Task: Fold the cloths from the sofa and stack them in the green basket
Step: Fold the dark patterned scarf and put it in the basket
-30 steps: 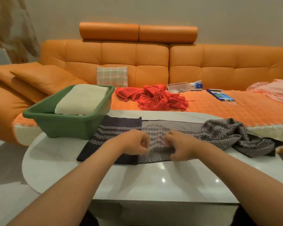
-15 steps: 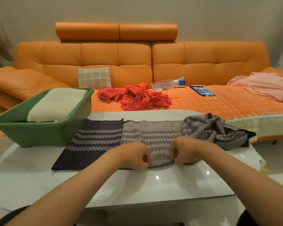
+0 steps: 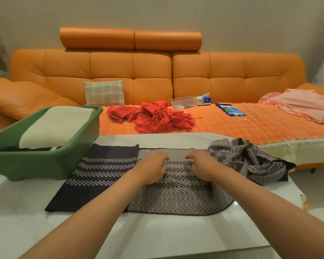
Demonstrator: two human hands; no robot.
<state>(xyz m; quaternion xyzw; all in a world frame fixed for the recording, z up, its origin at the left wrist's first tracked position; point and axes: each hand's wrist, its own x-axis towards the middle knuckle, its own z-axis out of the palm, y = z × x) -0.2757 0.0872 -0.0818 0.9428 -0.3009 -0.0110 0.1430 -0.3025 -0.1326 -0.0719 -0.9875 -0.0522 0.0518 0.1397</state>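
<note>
A long grey and navy zigzag scarf [image 3: 176, 199] lies along the white table [image 3: 157, 234], its right end bunched in a heap [image 3: 251, 159]. My left hand [image 3: 153, 167] and my right hand [image 3: 202, 165] rest side by side on the scarf's middle, fingers curled into the fabric near its far edge. The green basket [image 3: 36, 161] stands at the table's left end and holds a folded cream cloth [image 3: 56, 126] over something dark. A crumpled red cloth [image 3: 153, 116] and a pink cloth [image 3: 303, 105] lie on the orange sofa [image 3: 157, 75].
On the sofa seat sit a plaid cushion [image 3: 105, 92], a clear plastic box [image 3: 183, 102], a tissue box [image 3: 204, 100] and a blue packet [image 3: 230, 110]. The table's right edge [image 3: 299, 199] drops off beside the scarf heap.
Both hands have slid from the scarf's near edge toward its far edge. The near half of the scarf now lies spread flat toward me. The view shifted slightly right.
</note>
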